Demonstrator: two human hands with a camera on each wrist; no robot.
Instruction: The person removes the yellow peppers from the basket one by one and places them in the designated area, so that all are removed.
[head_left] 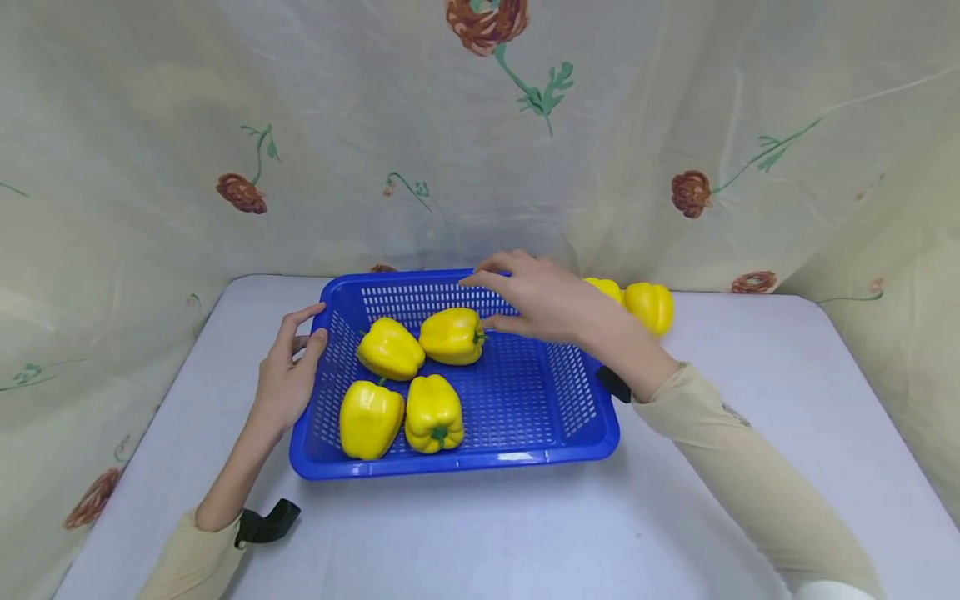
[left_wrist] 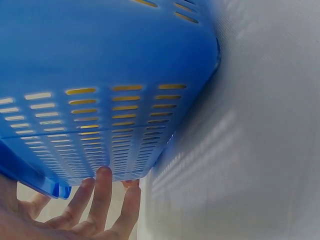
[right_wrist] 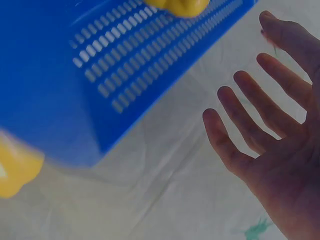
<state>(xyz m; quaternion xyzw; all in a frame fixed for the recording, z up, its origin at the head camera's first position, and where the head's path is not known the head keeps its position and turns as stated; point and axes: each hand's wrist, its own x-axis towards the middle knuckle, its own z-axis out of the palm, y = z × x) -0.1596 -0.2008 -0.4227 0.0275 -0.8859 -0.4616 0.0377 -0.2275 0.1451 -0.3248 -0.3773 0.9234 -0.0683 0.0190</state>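
Observation:
A blue plastic basket [head_left: 495, 417] with slotted walls stands on the table. Several yellow bell peppers [head_left: 390, 348] lie in its left half. My left hand [head_left: 288, 375] is at the basket's left side, its thumb and index fingertips right at the rim. In the left wrist view its fairly straight fingers [left_wrist: 102, 192] reach along the outer wall. Over the basket's back right part hovers my right hand [head_left: 536, 296], fingers spread and palm bare in the right wrist view. One pepper [head_left: 452, 336] lies just left of its thumb in the head view.
Behind the basket's right end lie two more yellow bell peppers [head_left: 651, 308], one partly hidden by my right forearm. A white cloth covers the table [head_left: 750, 367]. A flower-patterned curtain [head_left: 600, 167] hangs along the table's back edge.

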